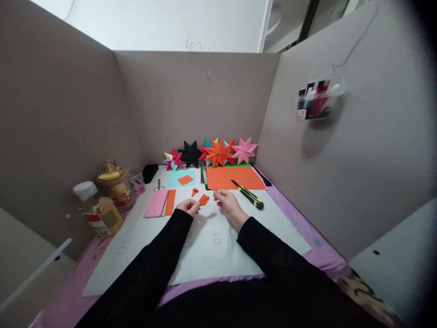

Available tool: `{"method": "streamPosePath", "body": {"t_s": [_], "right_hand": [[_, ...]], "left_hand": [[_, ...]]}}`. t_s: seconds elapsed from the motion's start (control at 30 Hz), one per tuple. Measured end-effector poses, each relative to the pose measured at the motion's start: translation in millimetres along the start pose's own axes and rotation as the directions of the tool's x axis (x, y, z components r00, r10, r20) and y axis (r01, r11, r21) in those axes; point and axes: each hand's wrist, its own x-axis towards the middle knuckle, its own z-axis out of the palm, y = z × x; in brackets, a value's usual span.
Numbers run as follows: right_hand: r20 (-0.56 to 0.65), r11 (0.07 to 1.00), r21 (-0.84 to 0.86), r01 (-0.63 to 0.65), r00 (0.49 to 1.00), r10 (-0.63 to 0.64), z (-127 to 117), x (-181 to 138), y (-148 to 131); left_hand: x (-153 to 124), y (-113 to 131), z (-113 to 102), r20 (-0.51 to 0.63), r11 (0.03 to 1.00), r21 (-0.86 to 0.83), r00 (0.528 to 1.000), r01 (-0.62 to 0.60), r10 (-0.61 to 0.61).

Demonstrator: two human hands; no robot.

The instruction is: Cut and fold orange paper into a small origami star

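Between finger and thumb of my left hand (189,207) is a small folded piece of orange paper (204,200), held just above the white sheet (232,255). My right hand (229,205) is a little to the right of it, apart from the paper. Its thumb and fingertips are pinched together, and whether anything is between them is too small to see. Just beyond the hands lies another small folded orange piece (195,192). Farther back, an orange paper rectangle (185,180) rests on a light blue sheet (172,179).
Right of my hands lies a yellow and black utility knife (251,197), near large orange sheets (235,177). Left are coloured paper strips (156,203), scissors (159,185), a bottle (102,214) and a lidded jar (116,187). Folded paper stars (218,153) stand against the back panel.
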Motion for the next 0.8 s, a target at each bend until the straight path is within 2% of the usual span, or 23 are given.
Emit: {"method": "streamPosePath", "body": {"t_s": [0.13,0.17,0.3,0.57,0.8], "right_hand": [[0.193,0.997,-0.060,0.045,0.981,-0.033,9.5,-6.4,7.3],[0.207,0.996,-0.076,0.042,0.978,-0.025,11.8,-7.9,9.1],[0.139,0.996,-0.084,0.012,0.990,-0.001,12.0,-7.9,9.1],[-0.009,0.999,-0.048,-0.011,1.000,0.011,-8.5,5.7,2.0],[0.122,0.995,-0.104,0.011,0.993,0.001,2.2,-3.3,2.7]], "left_hand": [[-0.7,-2.5,1.5,0.039,0.999,0.037,0.999,-0.014,0.013],[-1.4,-3.2,2.5,0.050,0.999,0.042,0.999,-0.013,0.011],[-3.8,-3.5,5.3,0.082,1.000,0.016,0.997,-0.011,0.010],[0.2,-1.5,-2.4,0.082,0.998,-0.010,0.995,0.060,-0.059],[1.3,-13.5,6.7,0.144,0.999,-0.023,0.989,-0.035,0.038]]}}
